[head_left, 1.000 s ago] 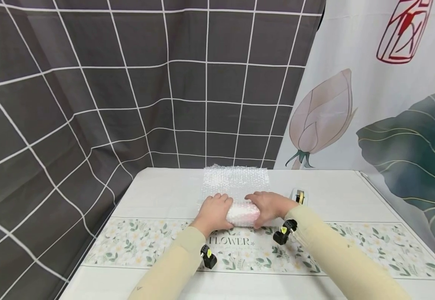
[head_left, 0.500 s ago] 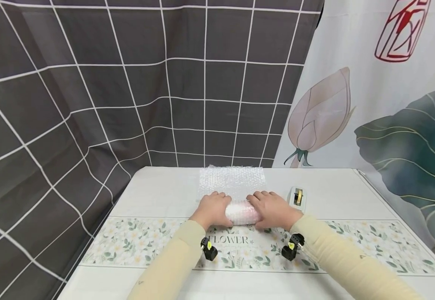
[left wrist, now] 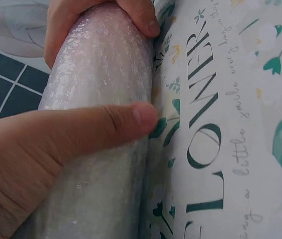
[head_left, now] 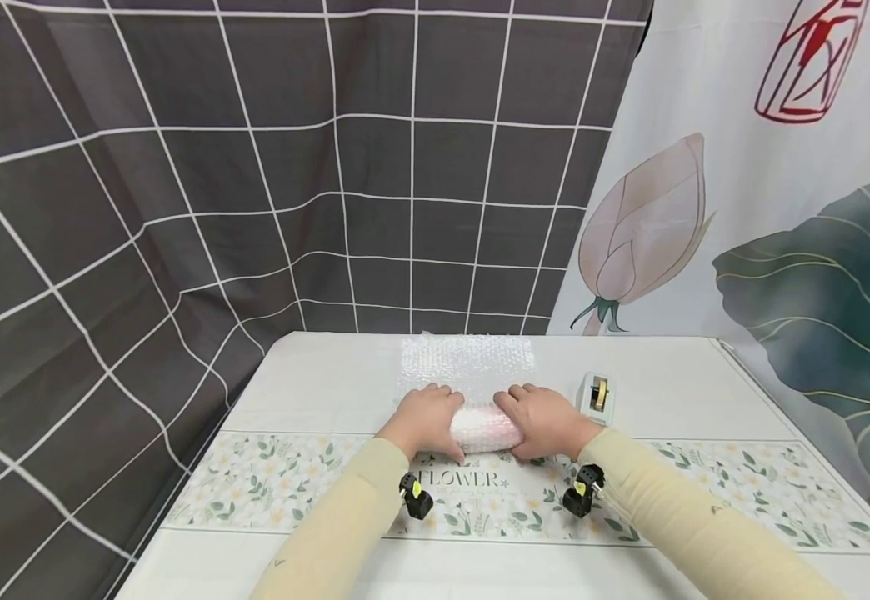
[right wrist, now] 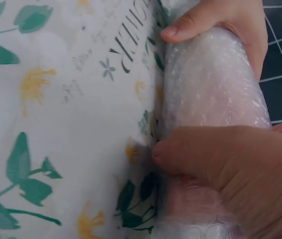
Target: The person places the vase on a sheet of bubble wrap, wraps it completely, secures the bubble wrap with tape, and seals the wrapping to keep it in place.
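Gripping, item one: left hand (head_left: pixel 423 422), fingers curled over the left end of a bubble-wrapped roll (head_left: pixel 484 428), thumb laid across its near side. Item two: right hand (head_left: pixel 543 421), likewise grasping the right end, thumb on the near side. The roll, translucent with a pink tint toward the right, lies crosswise between both hands, at the far edge of the floral band (head_left: pixel 292 483) with "FLOWER" lettering. Item three: flat bubble wrap (head_left: pixel 467 360), spread on the white table (head_left: pixel 667 387) just beyond the roll. Item four: white tape dispenser (head_left: pixel 597 397) with a yellow roll of tape, near the right hand, on its far side. Also: cream sleeves (head_left: pixel 337 521), a black camera (head_left: pixel 416 497) at each wrist; dark gridded curtain (head_left: pixel 375 242) behind
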`<state>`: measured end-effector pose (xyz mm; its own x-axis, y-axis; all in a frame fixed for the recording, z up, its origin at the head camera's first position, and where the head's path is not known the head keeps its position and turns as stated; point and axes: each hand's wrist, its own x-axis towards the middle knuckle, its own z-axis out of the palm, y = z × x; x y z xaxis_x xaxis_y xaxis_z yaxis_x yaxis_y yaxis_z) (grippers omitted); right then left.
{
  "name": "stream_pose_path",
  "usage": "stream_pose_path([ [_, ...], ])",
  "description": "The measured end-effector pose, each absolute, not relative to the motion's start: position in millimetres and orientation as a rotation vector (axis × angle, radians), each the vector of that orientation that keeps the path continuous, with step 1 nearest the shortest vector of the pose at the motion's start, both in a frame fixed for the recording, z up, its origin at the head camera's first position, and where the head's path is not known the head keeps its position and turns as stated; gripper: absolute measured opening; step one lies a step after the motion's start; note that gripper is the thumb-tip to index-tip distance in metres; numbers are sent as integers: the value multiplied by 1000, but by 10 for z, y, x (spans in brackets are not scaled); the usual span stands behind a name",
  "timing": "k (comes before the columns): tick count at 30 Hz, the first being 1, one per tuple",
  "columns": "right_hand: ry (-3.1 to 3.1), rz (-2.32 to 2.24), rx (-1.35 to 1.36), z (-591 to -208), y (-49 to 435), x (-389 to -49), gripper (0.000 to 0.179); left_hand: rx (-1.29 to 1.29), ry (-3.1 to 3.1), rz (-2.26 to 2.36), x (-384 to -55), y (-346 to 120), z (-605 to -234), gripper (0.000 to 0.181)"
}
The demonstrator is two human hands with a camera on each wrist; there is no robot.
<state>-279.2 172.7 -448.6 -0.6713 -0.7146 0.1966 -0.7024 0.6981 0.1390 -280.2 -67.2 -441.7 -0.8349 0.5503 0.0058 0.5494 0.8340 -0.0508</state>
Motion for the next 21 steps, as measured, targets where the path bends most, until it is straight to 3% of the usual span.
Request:
stream_pose_path([
  [21, -2919, 181, 1094, -4452, 1727, -2892, 72, -866, -2967, -136, -2825, -972, -4443, 94],
])
